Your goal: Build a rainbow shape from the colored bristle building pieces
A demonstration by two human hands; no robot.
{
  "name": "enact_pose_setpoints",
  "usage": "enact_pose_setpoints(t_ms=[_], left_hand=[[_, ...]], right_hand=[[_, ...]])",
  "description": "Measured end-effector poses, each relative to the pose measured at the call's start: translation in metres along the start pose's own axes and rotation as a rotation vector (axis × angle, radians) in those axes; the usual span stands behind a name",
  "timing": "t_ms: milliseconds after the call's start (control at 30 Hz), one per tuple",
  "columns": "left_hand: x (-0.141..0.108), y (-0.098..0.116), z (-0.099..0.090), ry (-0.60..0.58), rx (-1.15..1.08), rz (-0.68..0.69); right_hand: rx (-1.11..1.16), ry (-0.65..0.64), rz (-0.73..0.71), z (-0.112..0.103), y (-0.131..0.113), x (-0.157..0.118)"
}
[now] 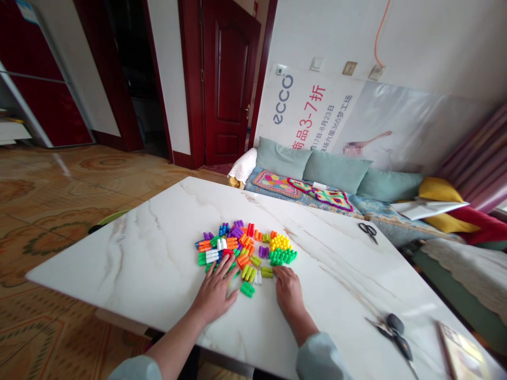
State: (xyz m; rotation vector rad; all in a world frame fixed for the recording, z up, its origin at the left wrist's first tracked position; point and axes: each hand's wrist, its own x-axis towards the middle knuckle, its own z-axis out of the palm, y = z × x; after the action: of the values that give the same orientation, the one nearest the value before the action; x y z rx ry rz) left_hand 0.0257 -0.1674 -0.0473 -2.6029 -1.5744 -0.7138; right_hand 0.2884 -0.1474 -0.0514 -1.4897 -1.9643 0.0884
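My left hand (pixel 216 290) lies spread, fingers apart, over the near left part of a pile of colourful plastic pieces (pixel 243 248). Close to its thumb is a green piece (pixel 247 289). My right hand (pixel 287 282) is closed, its fingertips at the right end of a yellow-green piece (pixel 266 272); whether it grips that piece is hard to make out. Beyond my right hand, yellow pieces (pixel 280 242) and green pieces (pixel 282 257) stand in neat rows. Purple, orange, red, blue and white pieces lie loosely to the left of them.
The white marble-patterned table (pixel 158 243) also bears small black scissors (pixel 368 230) at the far right, larger black-handled tools (pixel 394 332) nearer me and a box (pixel 461 351) at the right edge. A sofa with green cushions (pixel 336 170) stands behind it.
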Motion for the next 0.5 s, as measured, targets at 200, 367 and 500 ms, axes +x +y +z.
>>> enact_pose_setpoints(t_ms=[200,367,500], left_hand=[[-0.001,0.000,0.000,0.006,-0.004,-0.002],[0.000,0.001,-0.002,-0.016,0.017,-0.003],[0.000,0.001,-0.002,-0.010,0.014,-0.003]], right_hand=[[-0.061,-0.010,-0.017,0.007,0.003,0.002],[-0.044,0.019,-0.024,0.012,0.007,0.001],[-0.031,0.014,-0.029,0.015,0.010,0.002]])
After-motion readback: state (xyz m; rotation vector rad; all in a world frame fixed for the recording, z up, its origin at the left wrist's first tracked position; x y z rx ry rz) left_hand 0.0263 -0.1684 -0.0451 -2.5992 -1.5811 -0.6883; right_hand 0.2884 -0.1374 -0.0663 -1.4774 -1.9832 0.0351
